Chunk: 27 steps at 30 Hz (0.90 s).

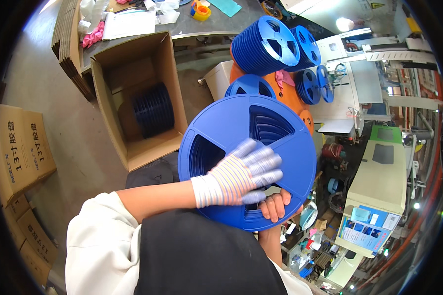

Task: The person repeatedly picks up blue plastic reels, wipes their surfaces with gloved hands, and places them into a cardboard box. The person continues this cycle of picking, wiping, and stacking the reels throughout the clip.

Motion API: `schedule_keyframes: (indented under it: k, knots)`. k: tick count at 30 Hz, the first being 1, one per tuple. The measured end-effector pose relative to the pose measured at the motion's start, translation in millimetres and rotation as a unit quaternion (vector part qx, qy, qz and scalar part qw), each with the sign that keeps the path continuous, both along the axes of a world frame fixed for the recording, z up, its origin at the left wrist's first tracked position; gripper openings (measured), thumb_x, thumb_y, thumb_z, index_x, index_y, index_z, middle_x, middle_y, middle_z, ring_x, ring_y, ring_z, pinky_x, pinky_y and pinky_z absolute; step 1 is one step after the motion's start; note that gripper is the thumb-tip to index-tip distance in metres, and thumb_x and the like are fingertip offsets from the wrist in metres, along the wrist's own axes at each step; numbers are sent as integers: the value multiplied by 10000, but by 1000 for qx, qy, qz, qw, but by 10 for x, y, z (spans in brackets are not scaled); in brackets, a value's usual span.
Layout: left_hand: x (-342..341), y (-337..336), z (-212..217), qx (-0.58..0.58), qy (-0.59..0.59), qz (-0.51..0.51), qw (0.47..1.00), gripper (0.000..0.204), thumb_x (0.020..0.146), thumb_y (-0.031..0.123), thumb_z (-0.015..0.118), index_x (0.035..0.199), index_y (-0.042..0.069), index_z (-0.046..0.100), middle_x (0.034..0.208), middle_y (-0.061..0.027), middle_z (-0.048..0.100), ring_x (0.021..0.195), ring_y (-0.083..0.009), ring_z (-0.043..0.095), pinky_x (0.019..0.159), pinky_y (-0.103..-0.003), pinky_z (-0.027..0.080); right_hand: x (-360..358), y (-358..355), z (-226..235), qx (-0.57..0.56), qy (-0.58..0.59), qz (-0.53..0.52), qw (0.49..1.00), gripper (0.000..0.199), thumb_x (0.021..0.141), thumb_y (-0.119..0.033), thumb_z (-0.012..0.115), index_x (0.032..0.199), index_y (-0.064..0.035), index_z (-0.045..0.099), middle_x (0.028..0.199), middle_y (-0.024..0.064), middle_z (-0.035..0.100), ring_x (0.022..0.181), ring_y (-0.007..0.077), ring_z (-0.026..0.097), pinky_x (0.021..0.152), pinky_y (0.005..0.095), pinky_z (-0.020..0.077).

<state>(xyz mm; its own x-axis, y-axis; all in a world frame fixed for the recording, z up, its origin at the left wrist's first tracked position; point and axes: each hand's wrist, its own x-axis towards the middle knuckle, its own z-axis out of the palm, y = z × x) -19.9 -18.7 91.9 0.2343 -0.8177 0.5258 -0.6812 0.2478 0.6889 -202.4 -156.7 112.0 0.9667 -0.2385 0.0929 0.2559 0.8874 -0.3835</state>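
Observation:
In front of my body stands a stack of blue plastic reels, its top flange facing me with wide cut-out windows. Through those windows the lower reels show, layered one behind another. My left hand, in a striped knit glove, lies flat across the middle of the top reel, fingers spread and slightly blurred. At the lower right window, the bare fingers of my right hand curl over the reel's edge and grip it. The rest of that hand is partly hidden behind the reel.
To the left, an open cardboard box holds dark blue reels. More blue reels stand on an orange surface beyond the stack. A grey worktable carries paper and tape. Closed cartons line the far left; machinery stands right.

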Motion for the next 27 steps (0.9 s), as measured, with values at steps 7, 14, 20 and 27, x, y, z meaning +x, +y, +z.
schedule_keyframes:
  k: [7,14,20,27]
  knots:
    - [524,88,-585,242,14,225,944,500,931,342,517,1362,88,532,1464,-187,469,1395,-372,392,1151,-516,265,12,16,37,-12,28,-28,999,427,924,-453,632,1030,-54,527,656,34,546,542,181,550,625,356,440]
    - [637,811,-1151,191,161,419,873,473,943,214,609,1369,21,544,1364,-264,544,1298,-420,491,1116,-439,364,156,-70,81,3,40,-59,997,425,938,-447,611,1028,-51,486,676,39,541,550,177,551,640,364,451]
    - [224,433,-321,259,406,125,867,834,824,387,724,1492,21,384,1270,-290,589,1242,-418,538,1088,-395,386,561,186,159,-129,169,-48,976,489,921,-521,623,1059,-69,494,762,33,554,621,173,543,642,373,458]
    - [459,875,-336,-24,772,89,629,752,845,175,656,1524,66,354,1338,-171,577,1177,-252,586,1062,-386,429,687,495,383,-214,378,-71,898,637,827,-341,668,1326,13,489,1066,168,661,960,310,669,913,455,541]
